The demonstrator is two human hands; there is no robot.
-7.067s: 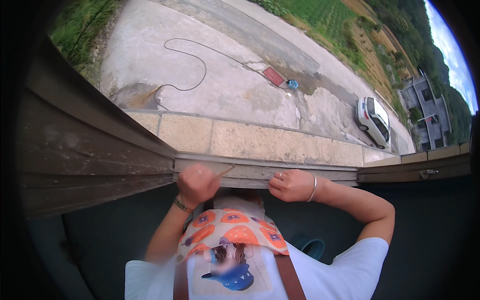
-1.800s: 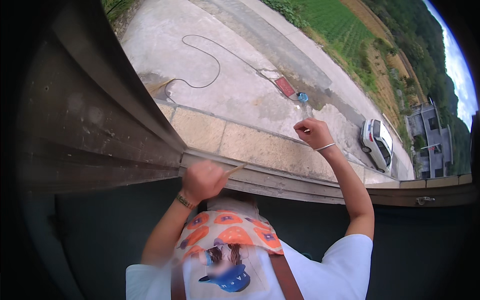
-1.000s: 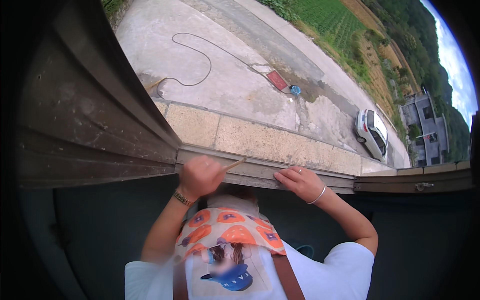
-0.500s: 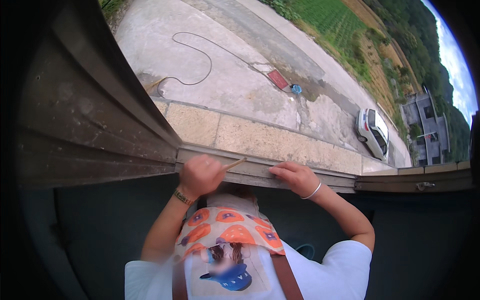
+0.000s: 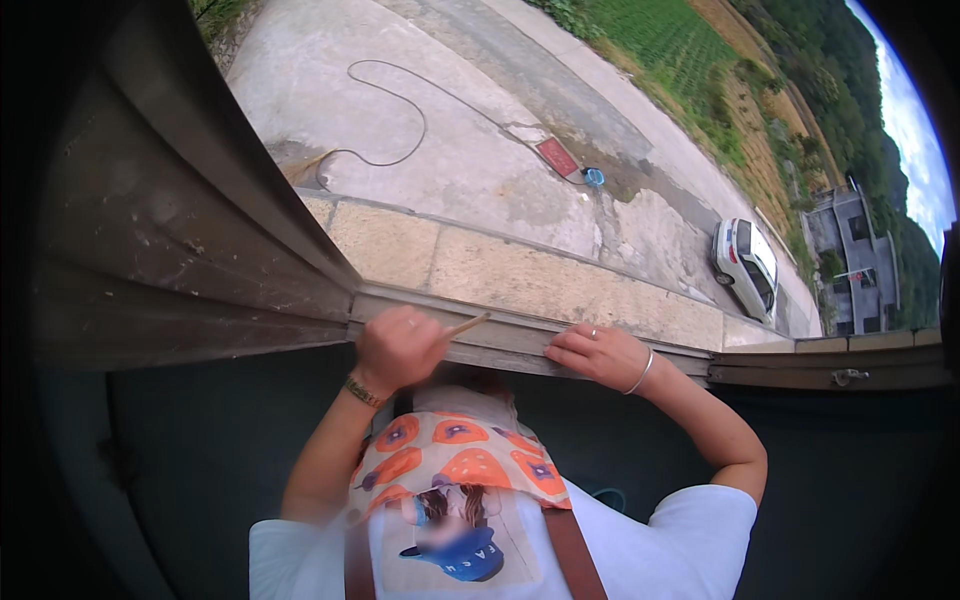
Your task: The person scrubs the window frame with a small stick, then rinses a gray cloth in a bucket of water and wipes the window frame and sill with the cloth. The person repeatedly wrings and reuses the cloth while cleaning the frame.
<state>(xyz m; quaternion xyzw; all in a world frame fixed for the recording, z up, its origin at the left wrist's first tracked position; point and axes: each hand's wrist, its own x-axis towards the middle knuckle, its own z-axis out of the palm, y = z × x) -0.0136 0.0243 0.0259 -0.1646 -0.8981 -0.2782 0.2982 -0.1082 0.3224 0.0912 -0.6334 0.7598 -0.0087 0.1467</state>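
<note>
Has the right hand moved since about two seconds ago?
Yes, inward: the right hand showed out past the window track then; now it is back over the track.

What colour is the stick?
The stick in the left hand is tan, shown in the head view.

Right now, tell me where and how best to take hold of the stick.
I'd pinch the stick near its bare tip, coming from the right: it looks thin, and that end slants rightward and away out of the left hand, whose closed fist hides the rest.
</note>
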